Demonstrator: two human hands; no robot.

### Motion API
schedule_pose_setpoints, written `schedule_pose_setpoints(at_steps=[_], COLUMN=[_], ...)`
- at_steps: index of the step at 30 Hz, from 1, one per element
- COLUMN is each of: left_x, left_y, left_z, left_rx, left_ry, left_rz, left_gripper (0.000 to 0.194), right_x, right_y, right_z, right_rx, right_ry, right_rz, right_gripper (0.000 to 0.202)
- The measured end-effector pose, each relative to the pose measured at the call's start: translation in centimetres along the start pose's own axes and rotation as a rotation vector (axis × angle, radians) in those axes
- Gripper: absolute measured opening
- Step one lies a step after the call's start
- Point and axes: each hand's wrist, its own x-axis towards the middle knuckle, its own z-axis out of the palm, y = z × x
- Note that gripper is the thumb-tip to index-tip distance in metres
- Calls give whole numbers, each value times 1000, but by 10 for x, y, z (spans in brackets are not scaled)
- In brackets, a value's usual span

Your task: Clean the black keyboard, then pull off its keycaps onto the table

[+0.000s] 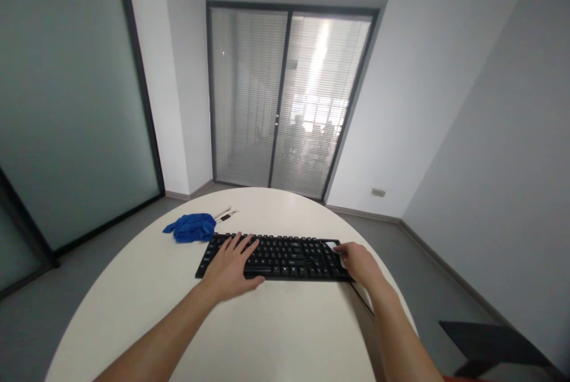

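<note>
Black keyboard [294,255] on the pale desk [267,334], lower centre of the frame: the left hand [229,266] lies spread over its left part, grip released, while the right hand [360,260] pinches a small white piece [331,245] at its right end. Light bracing could let sideways pressure slide the keyboard; the forearm might snag the cable [361,298], lower right.

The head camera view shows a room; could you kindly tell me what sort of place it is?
Probably an office or small meeting room: a rounded white table with a black keyboard on it, and a glazed partition with blinds beyond.
</note>
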Motion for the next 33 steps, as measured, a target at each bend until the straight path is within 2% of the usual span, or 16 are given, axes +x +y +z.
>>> schedule_pose_setpoints(at_steps=[9,14,20,23,26,29,33], left_x=[0,-1,0,0,0,0,0], left_y=[1,2,2,1,1,0,-1], left_z=[-1,-2,-2,-1,0,1,3], left_rx=[26,30,21,22,21,23,25], left_ry=[-7,9,8,7,6,11,18], left_rz=[-3,-2,1,2,4,8,10], left_gripper=[88,86,87,87,87,87,87], right_x=[-13,-19,-31,-33,-24,-11,1], right_y=[-4,-13,-13,-15,-18,-16,-5], right_z=[-14,-26,-33,-33,-29,-18,-3], right_rx=[43,60,-12,-36,-20,6,-3], right_ry=[-73,-132,-172,-113,61,174,65], right_rz=[115,174,174,212,226,104,130], right_gripper=[24,27,26,28,34,38,37])
